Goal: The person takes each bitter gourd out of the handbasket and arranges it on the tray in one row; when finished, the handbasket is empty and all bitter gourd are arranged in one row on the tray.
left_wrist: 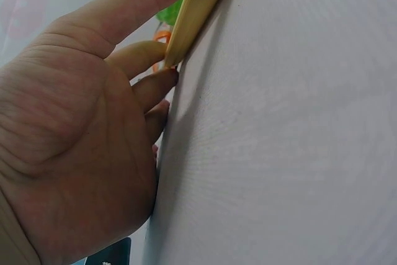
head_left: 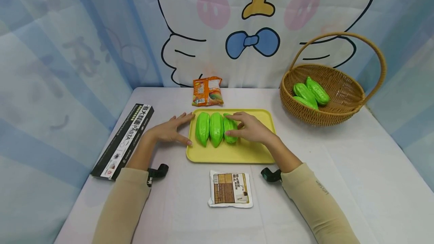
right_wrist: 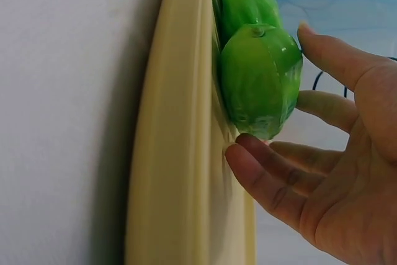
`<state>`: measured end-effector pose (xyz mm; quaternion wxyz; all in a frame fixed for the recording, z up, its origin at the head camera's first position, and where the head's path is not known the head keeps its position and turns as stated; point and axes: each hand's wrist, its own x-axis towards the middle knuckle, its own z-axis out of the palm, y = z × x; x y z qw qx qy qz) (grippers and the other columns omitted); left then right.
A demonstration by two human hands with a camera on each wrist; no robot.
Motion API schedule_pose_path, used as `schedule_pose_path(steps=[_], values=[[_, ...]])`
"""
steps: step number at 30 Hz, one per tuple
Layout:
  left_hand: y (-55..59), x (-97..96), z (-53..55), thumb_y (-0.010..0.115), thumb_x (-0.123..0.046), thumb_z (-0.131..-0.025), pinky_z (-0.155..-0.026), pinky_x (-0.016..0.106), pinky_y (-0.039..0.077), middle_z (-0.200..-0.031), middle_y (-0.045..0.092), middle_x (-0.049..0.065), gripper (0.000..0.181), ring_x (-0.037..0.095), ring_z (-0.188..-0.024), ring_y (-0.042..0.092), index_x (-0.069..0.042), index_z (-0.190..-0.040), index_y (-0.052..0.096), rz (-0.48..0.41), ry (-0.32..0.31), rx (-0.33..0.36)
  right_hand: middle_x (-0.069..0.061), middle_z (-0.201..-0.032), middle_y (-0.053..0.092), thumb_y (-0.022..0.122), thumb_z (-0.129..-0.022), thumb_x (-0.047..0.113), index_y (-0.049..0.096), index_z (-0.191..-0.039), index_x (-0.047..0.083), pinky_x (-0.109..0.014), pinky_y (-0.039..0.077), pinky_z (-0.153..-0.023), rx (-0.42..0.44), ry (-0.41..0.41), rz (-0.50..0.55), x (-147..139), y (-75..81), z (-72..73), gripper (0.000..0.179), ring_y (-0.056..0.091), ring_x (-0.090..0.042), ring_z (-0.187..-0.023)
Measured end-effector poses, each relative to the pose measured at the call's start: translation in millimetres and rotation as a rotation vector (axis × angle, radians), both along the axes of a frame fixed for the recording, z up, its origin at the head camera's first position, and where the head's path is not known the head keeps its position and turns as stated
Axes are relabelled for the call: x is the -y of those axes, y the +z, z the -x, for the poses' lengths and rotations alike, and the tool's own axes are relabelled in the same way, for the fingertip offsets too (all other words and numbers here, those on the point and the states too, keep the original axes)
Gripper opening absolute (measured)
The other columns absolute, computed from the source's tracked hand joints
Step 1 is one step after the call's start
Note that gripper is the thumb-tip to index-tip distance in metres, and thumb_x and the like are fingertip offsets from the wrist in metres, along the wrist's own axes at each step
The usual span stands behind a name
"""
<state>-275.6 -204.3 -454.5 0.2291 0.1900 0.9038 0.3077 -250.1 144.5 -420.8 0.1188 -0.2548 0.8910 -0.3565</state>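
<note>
Three glossy green ridged fruits, like bitter melons, lie side by side on a yellow tray (head_left: pixel 251 155): a left one (head_left: pixel 202 129), a middle one (head_left: pixel 216 129) and a right one (head_left: pixel 229 138). My right hand (head_left: pixel 252 128) is spread loosely around the right fruit. In the right wrist view, its thumb is over that fruit (right_wrist: pixel 257 82) and its other fingers lie beside it, near the tray surface; firm contact is unclear. My left hand (head_left: pixel 167 129) has its fingers spread at the tray's left edge, and its thumb touches the rim (left_wrist: pixel 201 4).
A wicker basket (head_left: pixel 330 118) with several similar green fruits stands at the back right. Behind the tray is an orange snack packet (head_left: pixel 207 91); in front lies a white-and-brown packet (head_left: pixel 230 188). A black-and-white pasta box (head_left: pixel 123 140) lies at the left table edge.
</note>
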Motion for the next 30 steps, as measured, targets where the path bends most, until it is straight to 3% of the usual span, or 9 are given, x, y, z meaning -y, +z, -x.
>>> schedule_pose_path(steps=[4, 11, 22, 30], values=[[0.0, 0.6, 0.0, 0.088, -0.055, -0.075, -0.123, 0.076, -0.003, -0.177, 0.0, 0.011, 0.118, 0.051, -0.159, -0.009, -0.034, -0.168, 0.018, -0.006, -0.001, 0.001, -0.022, -0.158, 0.046, 0.075, -0.097, 0.033, 0.052, -0.154, 0.009, -0.053, 0.057, -0.1, -0.038, 0.003, 0.022, -1, -0.3, 1.3, 0.066, 0.066, -0.04, -0.119], [-1.2, 1.1, 0.0, 0.088, -0.055, -0.075, -0.122, 0.077, -0.004, -0.177, -0.001, 0.012, 0.118, 0.052, -0.158, -0.01, -0.033, -0.168, 0.018, -0.013, -0.005, 0.005, -0.013, -0.153, 0.053, 0.072, -0.099, 0.029, 0.056, -0.15, 0.012, -0.051, 0.061, -0.093, -0.161, -0.063, 0.124, -4, 8.6, 0.5, 0.056, 0.063, -0.039, -0.123], [1.8, -0.6, -0.8, 0.089, -0.054, -0.075, -0.122, 0.076, -0.003, -0.177, 0.0, 0.011, 0.118, 0.051, -0.159, -0.01, -0.034, -0.168, 0.019, -0.012, 0.002, 0.009, -0.011, -0.153, 0.054, 0.069, -0.102, 0.028, 0.057, -0.15, 0.013, -0.055, 0.052, -0.107, -0.313, -0.14, 0.192, -19, 35.5, 2.5, 0.052, 0.058, -0.035, -0.13], [3.4, -1.3, -1.8, 0.089, -0.054, -0.076, -0.122, 0.076, -0.003, -0.177, 0.0, 0.011, 0.118, 0.051, -0.159, -0.009, -0.033, -0.168, 0.018, -0.008, 0.003, 0.008, -0.015, -0.158, 0.049, 0.068, -0.102, 0.025, 0.052, -0.153, 0.011, -0.058, 0.044, -0.114, -0.335, -0.184, 0.201, -36, 53.0, 7.9, 0.055, 0.052, -0.04, -0.136]])
